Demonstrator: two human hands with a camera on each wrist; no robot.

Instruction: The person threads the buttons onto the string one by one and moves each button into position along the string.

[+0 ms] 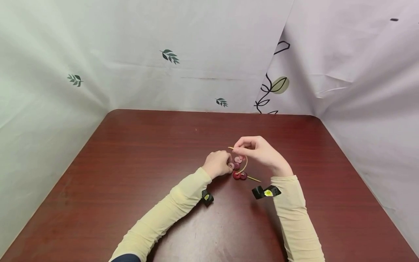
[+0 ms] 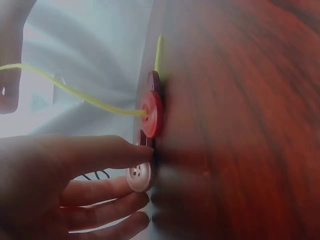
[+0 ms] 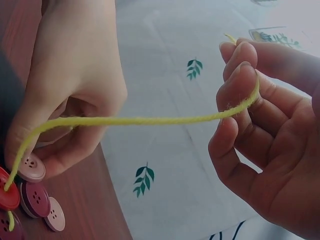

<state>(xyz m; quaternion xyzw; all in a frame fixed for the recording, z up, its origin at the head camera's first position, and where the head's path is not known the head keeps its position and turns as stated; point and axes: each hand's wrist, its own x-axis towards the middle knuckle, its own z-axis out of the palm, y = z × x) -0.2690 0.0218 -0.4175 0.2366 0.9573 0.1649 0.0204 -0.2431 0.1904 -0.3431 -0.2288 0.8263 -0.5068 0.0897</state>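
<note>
In the right wrist view, thumb and fingers of my right hand (image 3: 265,130) pinch a yellow cord (image 3: 150,121), its short tip poking out past the fingertips. The cord runs down through a red button (image 3: 7,190), then to a dark maroon button (image 1: 243,175), with a tail lying on the table beyond. My left hand (image 1: 217,163) is low at the tabletop, and its thumb and finger pinch a pale pink button (image 2: 140,177). Just beside it lie a purple-red button (image 3: 36,199) and another pale pink button (image 3: 55,214).
The buttons rest on a reddish-brown wooden table (image 1: 157,145). A whitish curtain (image 1: 131,43) with leaf prints hangs behind and along both sides. Each sleeved forearm carries a small black camera (image 1: 258,192) at the wrist.
</note>
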